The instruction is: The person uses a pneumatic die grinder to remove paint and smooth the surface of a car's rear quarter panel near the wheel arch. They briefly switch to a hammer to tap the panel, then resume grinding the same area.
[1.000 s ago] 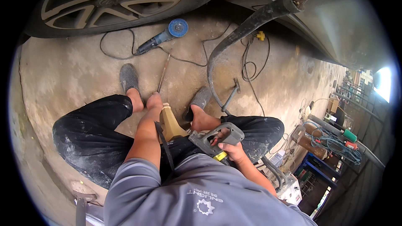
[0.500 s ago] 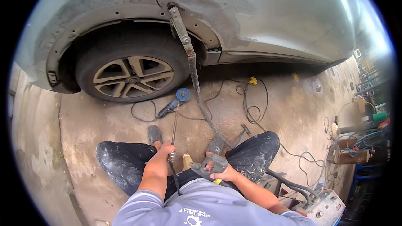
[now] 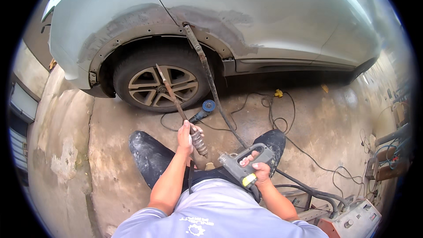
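Observation:
My left hand (image 3: 185,136) is closed around a long, thin metal rod (image 3: 172,94) with a ribbed, coil-like piece at its lower end. The rod slants up and left, its pointed tip overlapping the wheel (image 3: 152,97) in view; whether it touches cannot be told. In my right hand (image 3: 261,172) is a dark grey spot-welding gun (image 3: 231,164) with a D-shaped handle and a yellow patch. Some fingers pass through the handle opening. A metal bar (image 3: 194,40) with a cable is fixed to the wheel arch of the pale car (image 3: 291,17), whose paint is sanded there.
A blue-disc angle grinder (image 3: 202,113) lies on the concrete before the wheel. Loose black cable (image 3: 304,152) runs across the floor, near a yellow connector (image 3: 278,93). Thick cables lead to a grey control box (image 3: 352,221) at lower right. Tools and hoses crowd the right edge.
My left hand has raised the rod, which now leans left over the wheel. The welding gun has moved forward and right and is turned more into view. My view has shifted too.

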Available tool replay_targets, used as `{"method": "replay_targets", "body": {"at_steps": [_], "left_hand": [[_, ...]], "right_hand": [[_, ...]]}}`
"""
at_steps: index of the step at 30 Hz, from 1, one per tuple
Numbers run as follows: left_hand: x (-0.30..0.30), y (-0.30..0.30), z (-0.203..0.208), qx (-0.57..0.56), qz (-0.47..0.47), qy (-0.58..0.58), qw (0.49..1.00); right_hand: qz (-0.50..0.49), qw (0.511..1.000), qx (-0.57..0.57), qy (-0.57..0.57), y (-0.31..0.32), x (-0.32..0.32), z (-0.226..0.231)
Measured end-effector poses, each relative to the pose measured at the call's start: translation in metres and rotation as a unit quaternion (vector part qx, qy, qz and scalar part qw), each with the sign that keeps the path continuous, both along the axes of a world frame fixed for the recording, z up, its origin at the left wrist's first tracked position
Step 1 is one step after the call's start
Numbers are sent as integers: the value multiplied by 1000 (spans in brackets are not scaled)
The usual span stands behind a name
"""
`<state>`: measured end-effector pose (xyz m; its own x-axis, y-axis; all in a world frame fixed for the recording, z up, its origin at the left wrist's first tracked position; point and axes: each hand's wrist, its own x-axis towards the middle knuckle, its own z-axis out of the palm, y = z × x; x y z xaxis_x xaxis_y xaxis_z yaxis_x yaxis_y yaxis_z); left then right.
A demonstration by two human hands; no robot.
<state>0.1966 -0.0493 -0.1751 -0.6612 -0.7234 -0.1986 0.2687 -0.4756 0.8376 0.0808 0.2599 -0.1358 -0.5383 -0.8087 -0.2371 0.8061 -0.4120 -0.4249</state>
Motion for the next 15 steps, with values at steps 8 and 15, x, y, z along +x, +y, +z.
{"method": "replay_targets", "body": {"at_steps": [8, 15], "left_hand": [[-47, 1, 170, 60, -141, 122, 981], [-76, -10, 210, 132, -183, 152, 962]], "right_hand": [[-71, 982, -118, 128, 48, 32, 129], [-185, 936, -170, 247, 57, 52, 153]]}}
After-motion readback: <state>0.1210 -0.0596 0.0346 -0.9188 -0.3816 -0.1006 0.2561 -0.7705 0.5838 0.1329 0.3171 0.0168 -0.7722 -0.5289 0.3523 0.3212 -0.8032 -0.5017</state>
